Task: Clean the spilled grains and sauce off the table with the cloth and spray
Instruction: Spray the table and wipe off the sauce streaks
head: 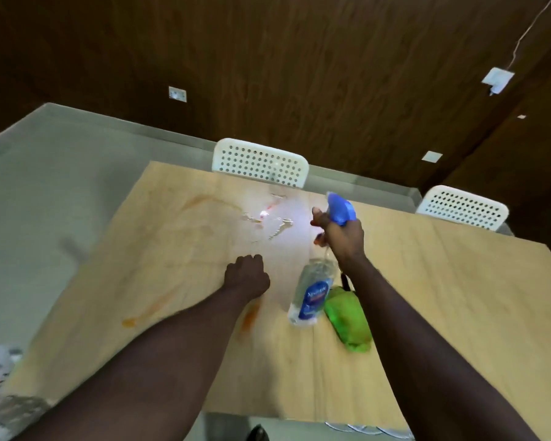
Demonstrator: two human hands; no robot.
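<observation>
Table (427, 297): pale wood top, takes up most of the view; dark wood wall behind.
Chairs: 2 white perforated backs at the far edge, one mid (261, 163), one far R (462, 208).
R hand (342, 237): clenched round the neck of the spray bottle (312, 294) just under its blue trigger head (339, 208); index finger out front by the trigger. Arm reaches in from lower R.
L hand (247, 276): balled in a fist w/ fingers tucked under, nothing in it; sits low at the table, just near side of the wet patch. Can't tell if knuckles press down.
Spray bottle: clear plastic, blue label, tilted w/ base toward the camera and head pointing away over the table middle. Base blurred, can't tell if it touches the top.
Cloth (347, 316): bright green, bunched, lying on the table just R of the bottle base, partly under the R forearm.
Wet patch (274, 218): shiny puddle w/ glare, table centre, ahead of both hands; reddish bits in it, too blurred to pick out grains.
Sauce: orange smears, one beside the L wrist (250, 316), a long streak near L (147, 313), a faint arc far L (201, 200).
</observation>
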